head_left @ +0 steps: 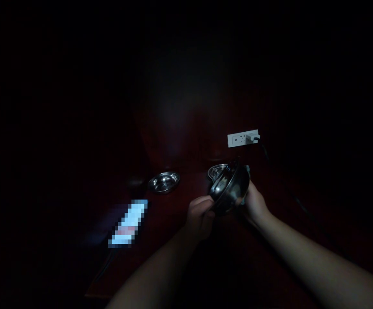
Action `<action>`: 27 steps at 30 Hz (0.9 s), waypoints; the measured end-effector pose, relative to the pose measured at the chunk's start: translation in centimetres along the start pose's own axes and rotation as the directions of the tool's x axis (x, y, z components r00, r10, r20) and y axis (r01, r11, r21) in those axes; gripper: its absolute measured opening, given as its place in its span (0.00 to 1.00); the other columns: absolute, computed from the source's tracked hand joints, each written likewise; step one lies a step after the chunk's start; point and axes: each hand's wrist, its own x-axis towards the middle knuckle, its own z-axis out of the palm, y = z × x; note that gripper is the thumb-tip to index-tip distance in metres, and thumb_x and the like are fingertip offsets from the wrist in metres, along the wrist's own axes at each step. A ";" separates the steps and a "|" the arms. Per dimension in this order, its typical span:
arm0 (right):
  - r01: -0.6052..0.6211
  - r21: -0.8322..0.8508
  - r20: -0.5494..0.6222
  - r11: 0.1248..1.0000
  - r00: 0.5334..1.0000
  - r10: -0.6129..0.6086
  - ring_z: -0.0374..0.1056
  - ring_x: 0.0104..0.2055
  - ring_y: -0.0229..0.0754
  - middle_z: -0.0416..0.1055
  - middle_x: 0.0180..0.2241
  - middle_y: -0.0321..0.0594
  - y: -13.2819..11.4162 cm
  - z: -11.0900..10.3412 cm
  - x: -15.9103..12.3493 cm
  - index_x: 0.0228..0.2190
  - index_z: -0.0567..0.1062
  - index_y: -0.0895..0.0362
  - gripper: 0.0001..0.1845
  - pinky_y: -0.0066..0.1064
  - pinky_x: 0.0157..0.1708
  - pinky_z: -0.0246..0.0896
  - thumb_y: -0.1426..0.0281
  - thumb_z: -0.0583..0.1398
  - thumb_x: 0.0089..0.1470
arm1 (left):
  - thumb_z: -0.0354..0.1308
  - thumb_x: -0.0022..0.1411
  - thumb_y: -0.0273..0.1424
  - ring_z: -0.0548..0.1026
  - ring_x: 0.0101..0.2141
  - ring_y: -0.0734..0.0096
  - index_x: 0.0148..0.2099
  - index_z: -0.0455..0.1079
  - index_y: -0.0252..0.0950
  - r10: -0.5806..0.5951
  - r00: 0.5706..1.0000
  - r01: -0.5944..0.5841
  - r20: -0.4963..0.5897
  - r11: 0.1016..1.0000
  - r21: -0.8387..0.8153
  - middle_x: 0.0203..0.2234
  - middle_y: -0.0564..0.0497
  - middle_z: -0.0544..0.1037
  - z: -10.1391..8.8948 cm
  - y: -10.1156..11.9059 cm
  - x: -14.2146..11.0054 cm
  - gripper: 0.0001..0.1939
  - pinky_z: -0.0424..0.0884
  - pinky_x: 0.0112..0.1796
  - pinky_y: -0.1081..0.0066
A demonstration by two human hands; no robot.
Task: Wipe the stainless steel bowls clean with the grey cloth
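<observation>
The scene is very dark. Both my hands hold a shiny steel bowl (229, 188) tilted on its side above a dark reddish table (180, 240). My left hand (201, 216) is curled with its fingers on the bowl's lower left rim. My right hand (253, 201) grips the bowl's right side from behind. A second steel bowl (163, 181) sits upright on the table to the left. Another steel dish (215, 171) lies just behind the held bowl, partly hidden by it.
A white wall socket (243, 138) with a plug in it is on the dark wall behind; a dark cable (302, 208) runs down to the right. A glowing blurred-out screen (129, 223) lies on the table at left.
</observation>
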 end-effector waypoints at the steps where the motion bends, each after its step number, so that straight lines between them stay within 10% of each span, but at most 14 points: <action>1: -0.003 0.003 -0.001 1.000 1.000 0.003 0.73 0.32 0.42 0.76 0.24 0.35 0.1 0.0 0.1 0.27 0.76 0.56 0.15 0.29 0.33 0.69 0.56 0.63 0.43 | 0.38 0.66 0.45 0.61 0.22 0.73 0.26 0.62 0.33 -0.001 1.000 0.001 0.003 1.000 -0.003 0.20 0.50 0.63 0.0 0.0 0.0 0.26 0.55 0.24 0.71; 17: 0.160 -0.095 0.066 0.983 0.986 -0.154 0.70 0.38 0.40 0.75 0.33 0.33 0.7 -2.2 2.3 0.36 0.75 0.54 0.23 0.31 0.43 0.64 0.50 0.60 0.46 | 0.37 0.65 0.46 0.61 0.21 0.74 0.23 0.60 0.34 -0.052 0.998 0.050 0.027 0.997 0.062 0.18 0.51 0.62 0.1 -0.2 -0.1 0.27 0.56 0.24 0.71; 22: 0.598 -0.263 0.347 0.757 0.791 -0.504 0.65 0.50 0.43 0.71 0.47 0.38 1.1 -2.2 0.2 0.50 0.68 0.52 0.28 0.34 0.54 0.54 0.51 0.58 0.50 | 0.35 0.66 0.45 0.66 0.24 0.71 0.26 0.66 0.33 -0.093 0.996 0.094 -0.018 0.992 0.089 0.21 0.47 0.68 0.2 0.6 0.0 0.28 0.61 0.26 0.70; 27: 0.719 -0.317 0.506 0.619 0.680 -0.530 0.57 0.59 0.51 0.62 0.55 0.47 1.1 -1.9 -1.4 0.58 0.57 0.56 0.38 0.42 0.59 0.48 0.52 0.57 0.51 | 0.37 0.67 0.42 0.66 0.23 0.72 0.28 0.66 0.33 -0.065 0.995 0.073 -0.070 0.992 0.107 0.22 0.48 0.69 0.0 1.3 0.3 0.25 0.61 0.26 0.71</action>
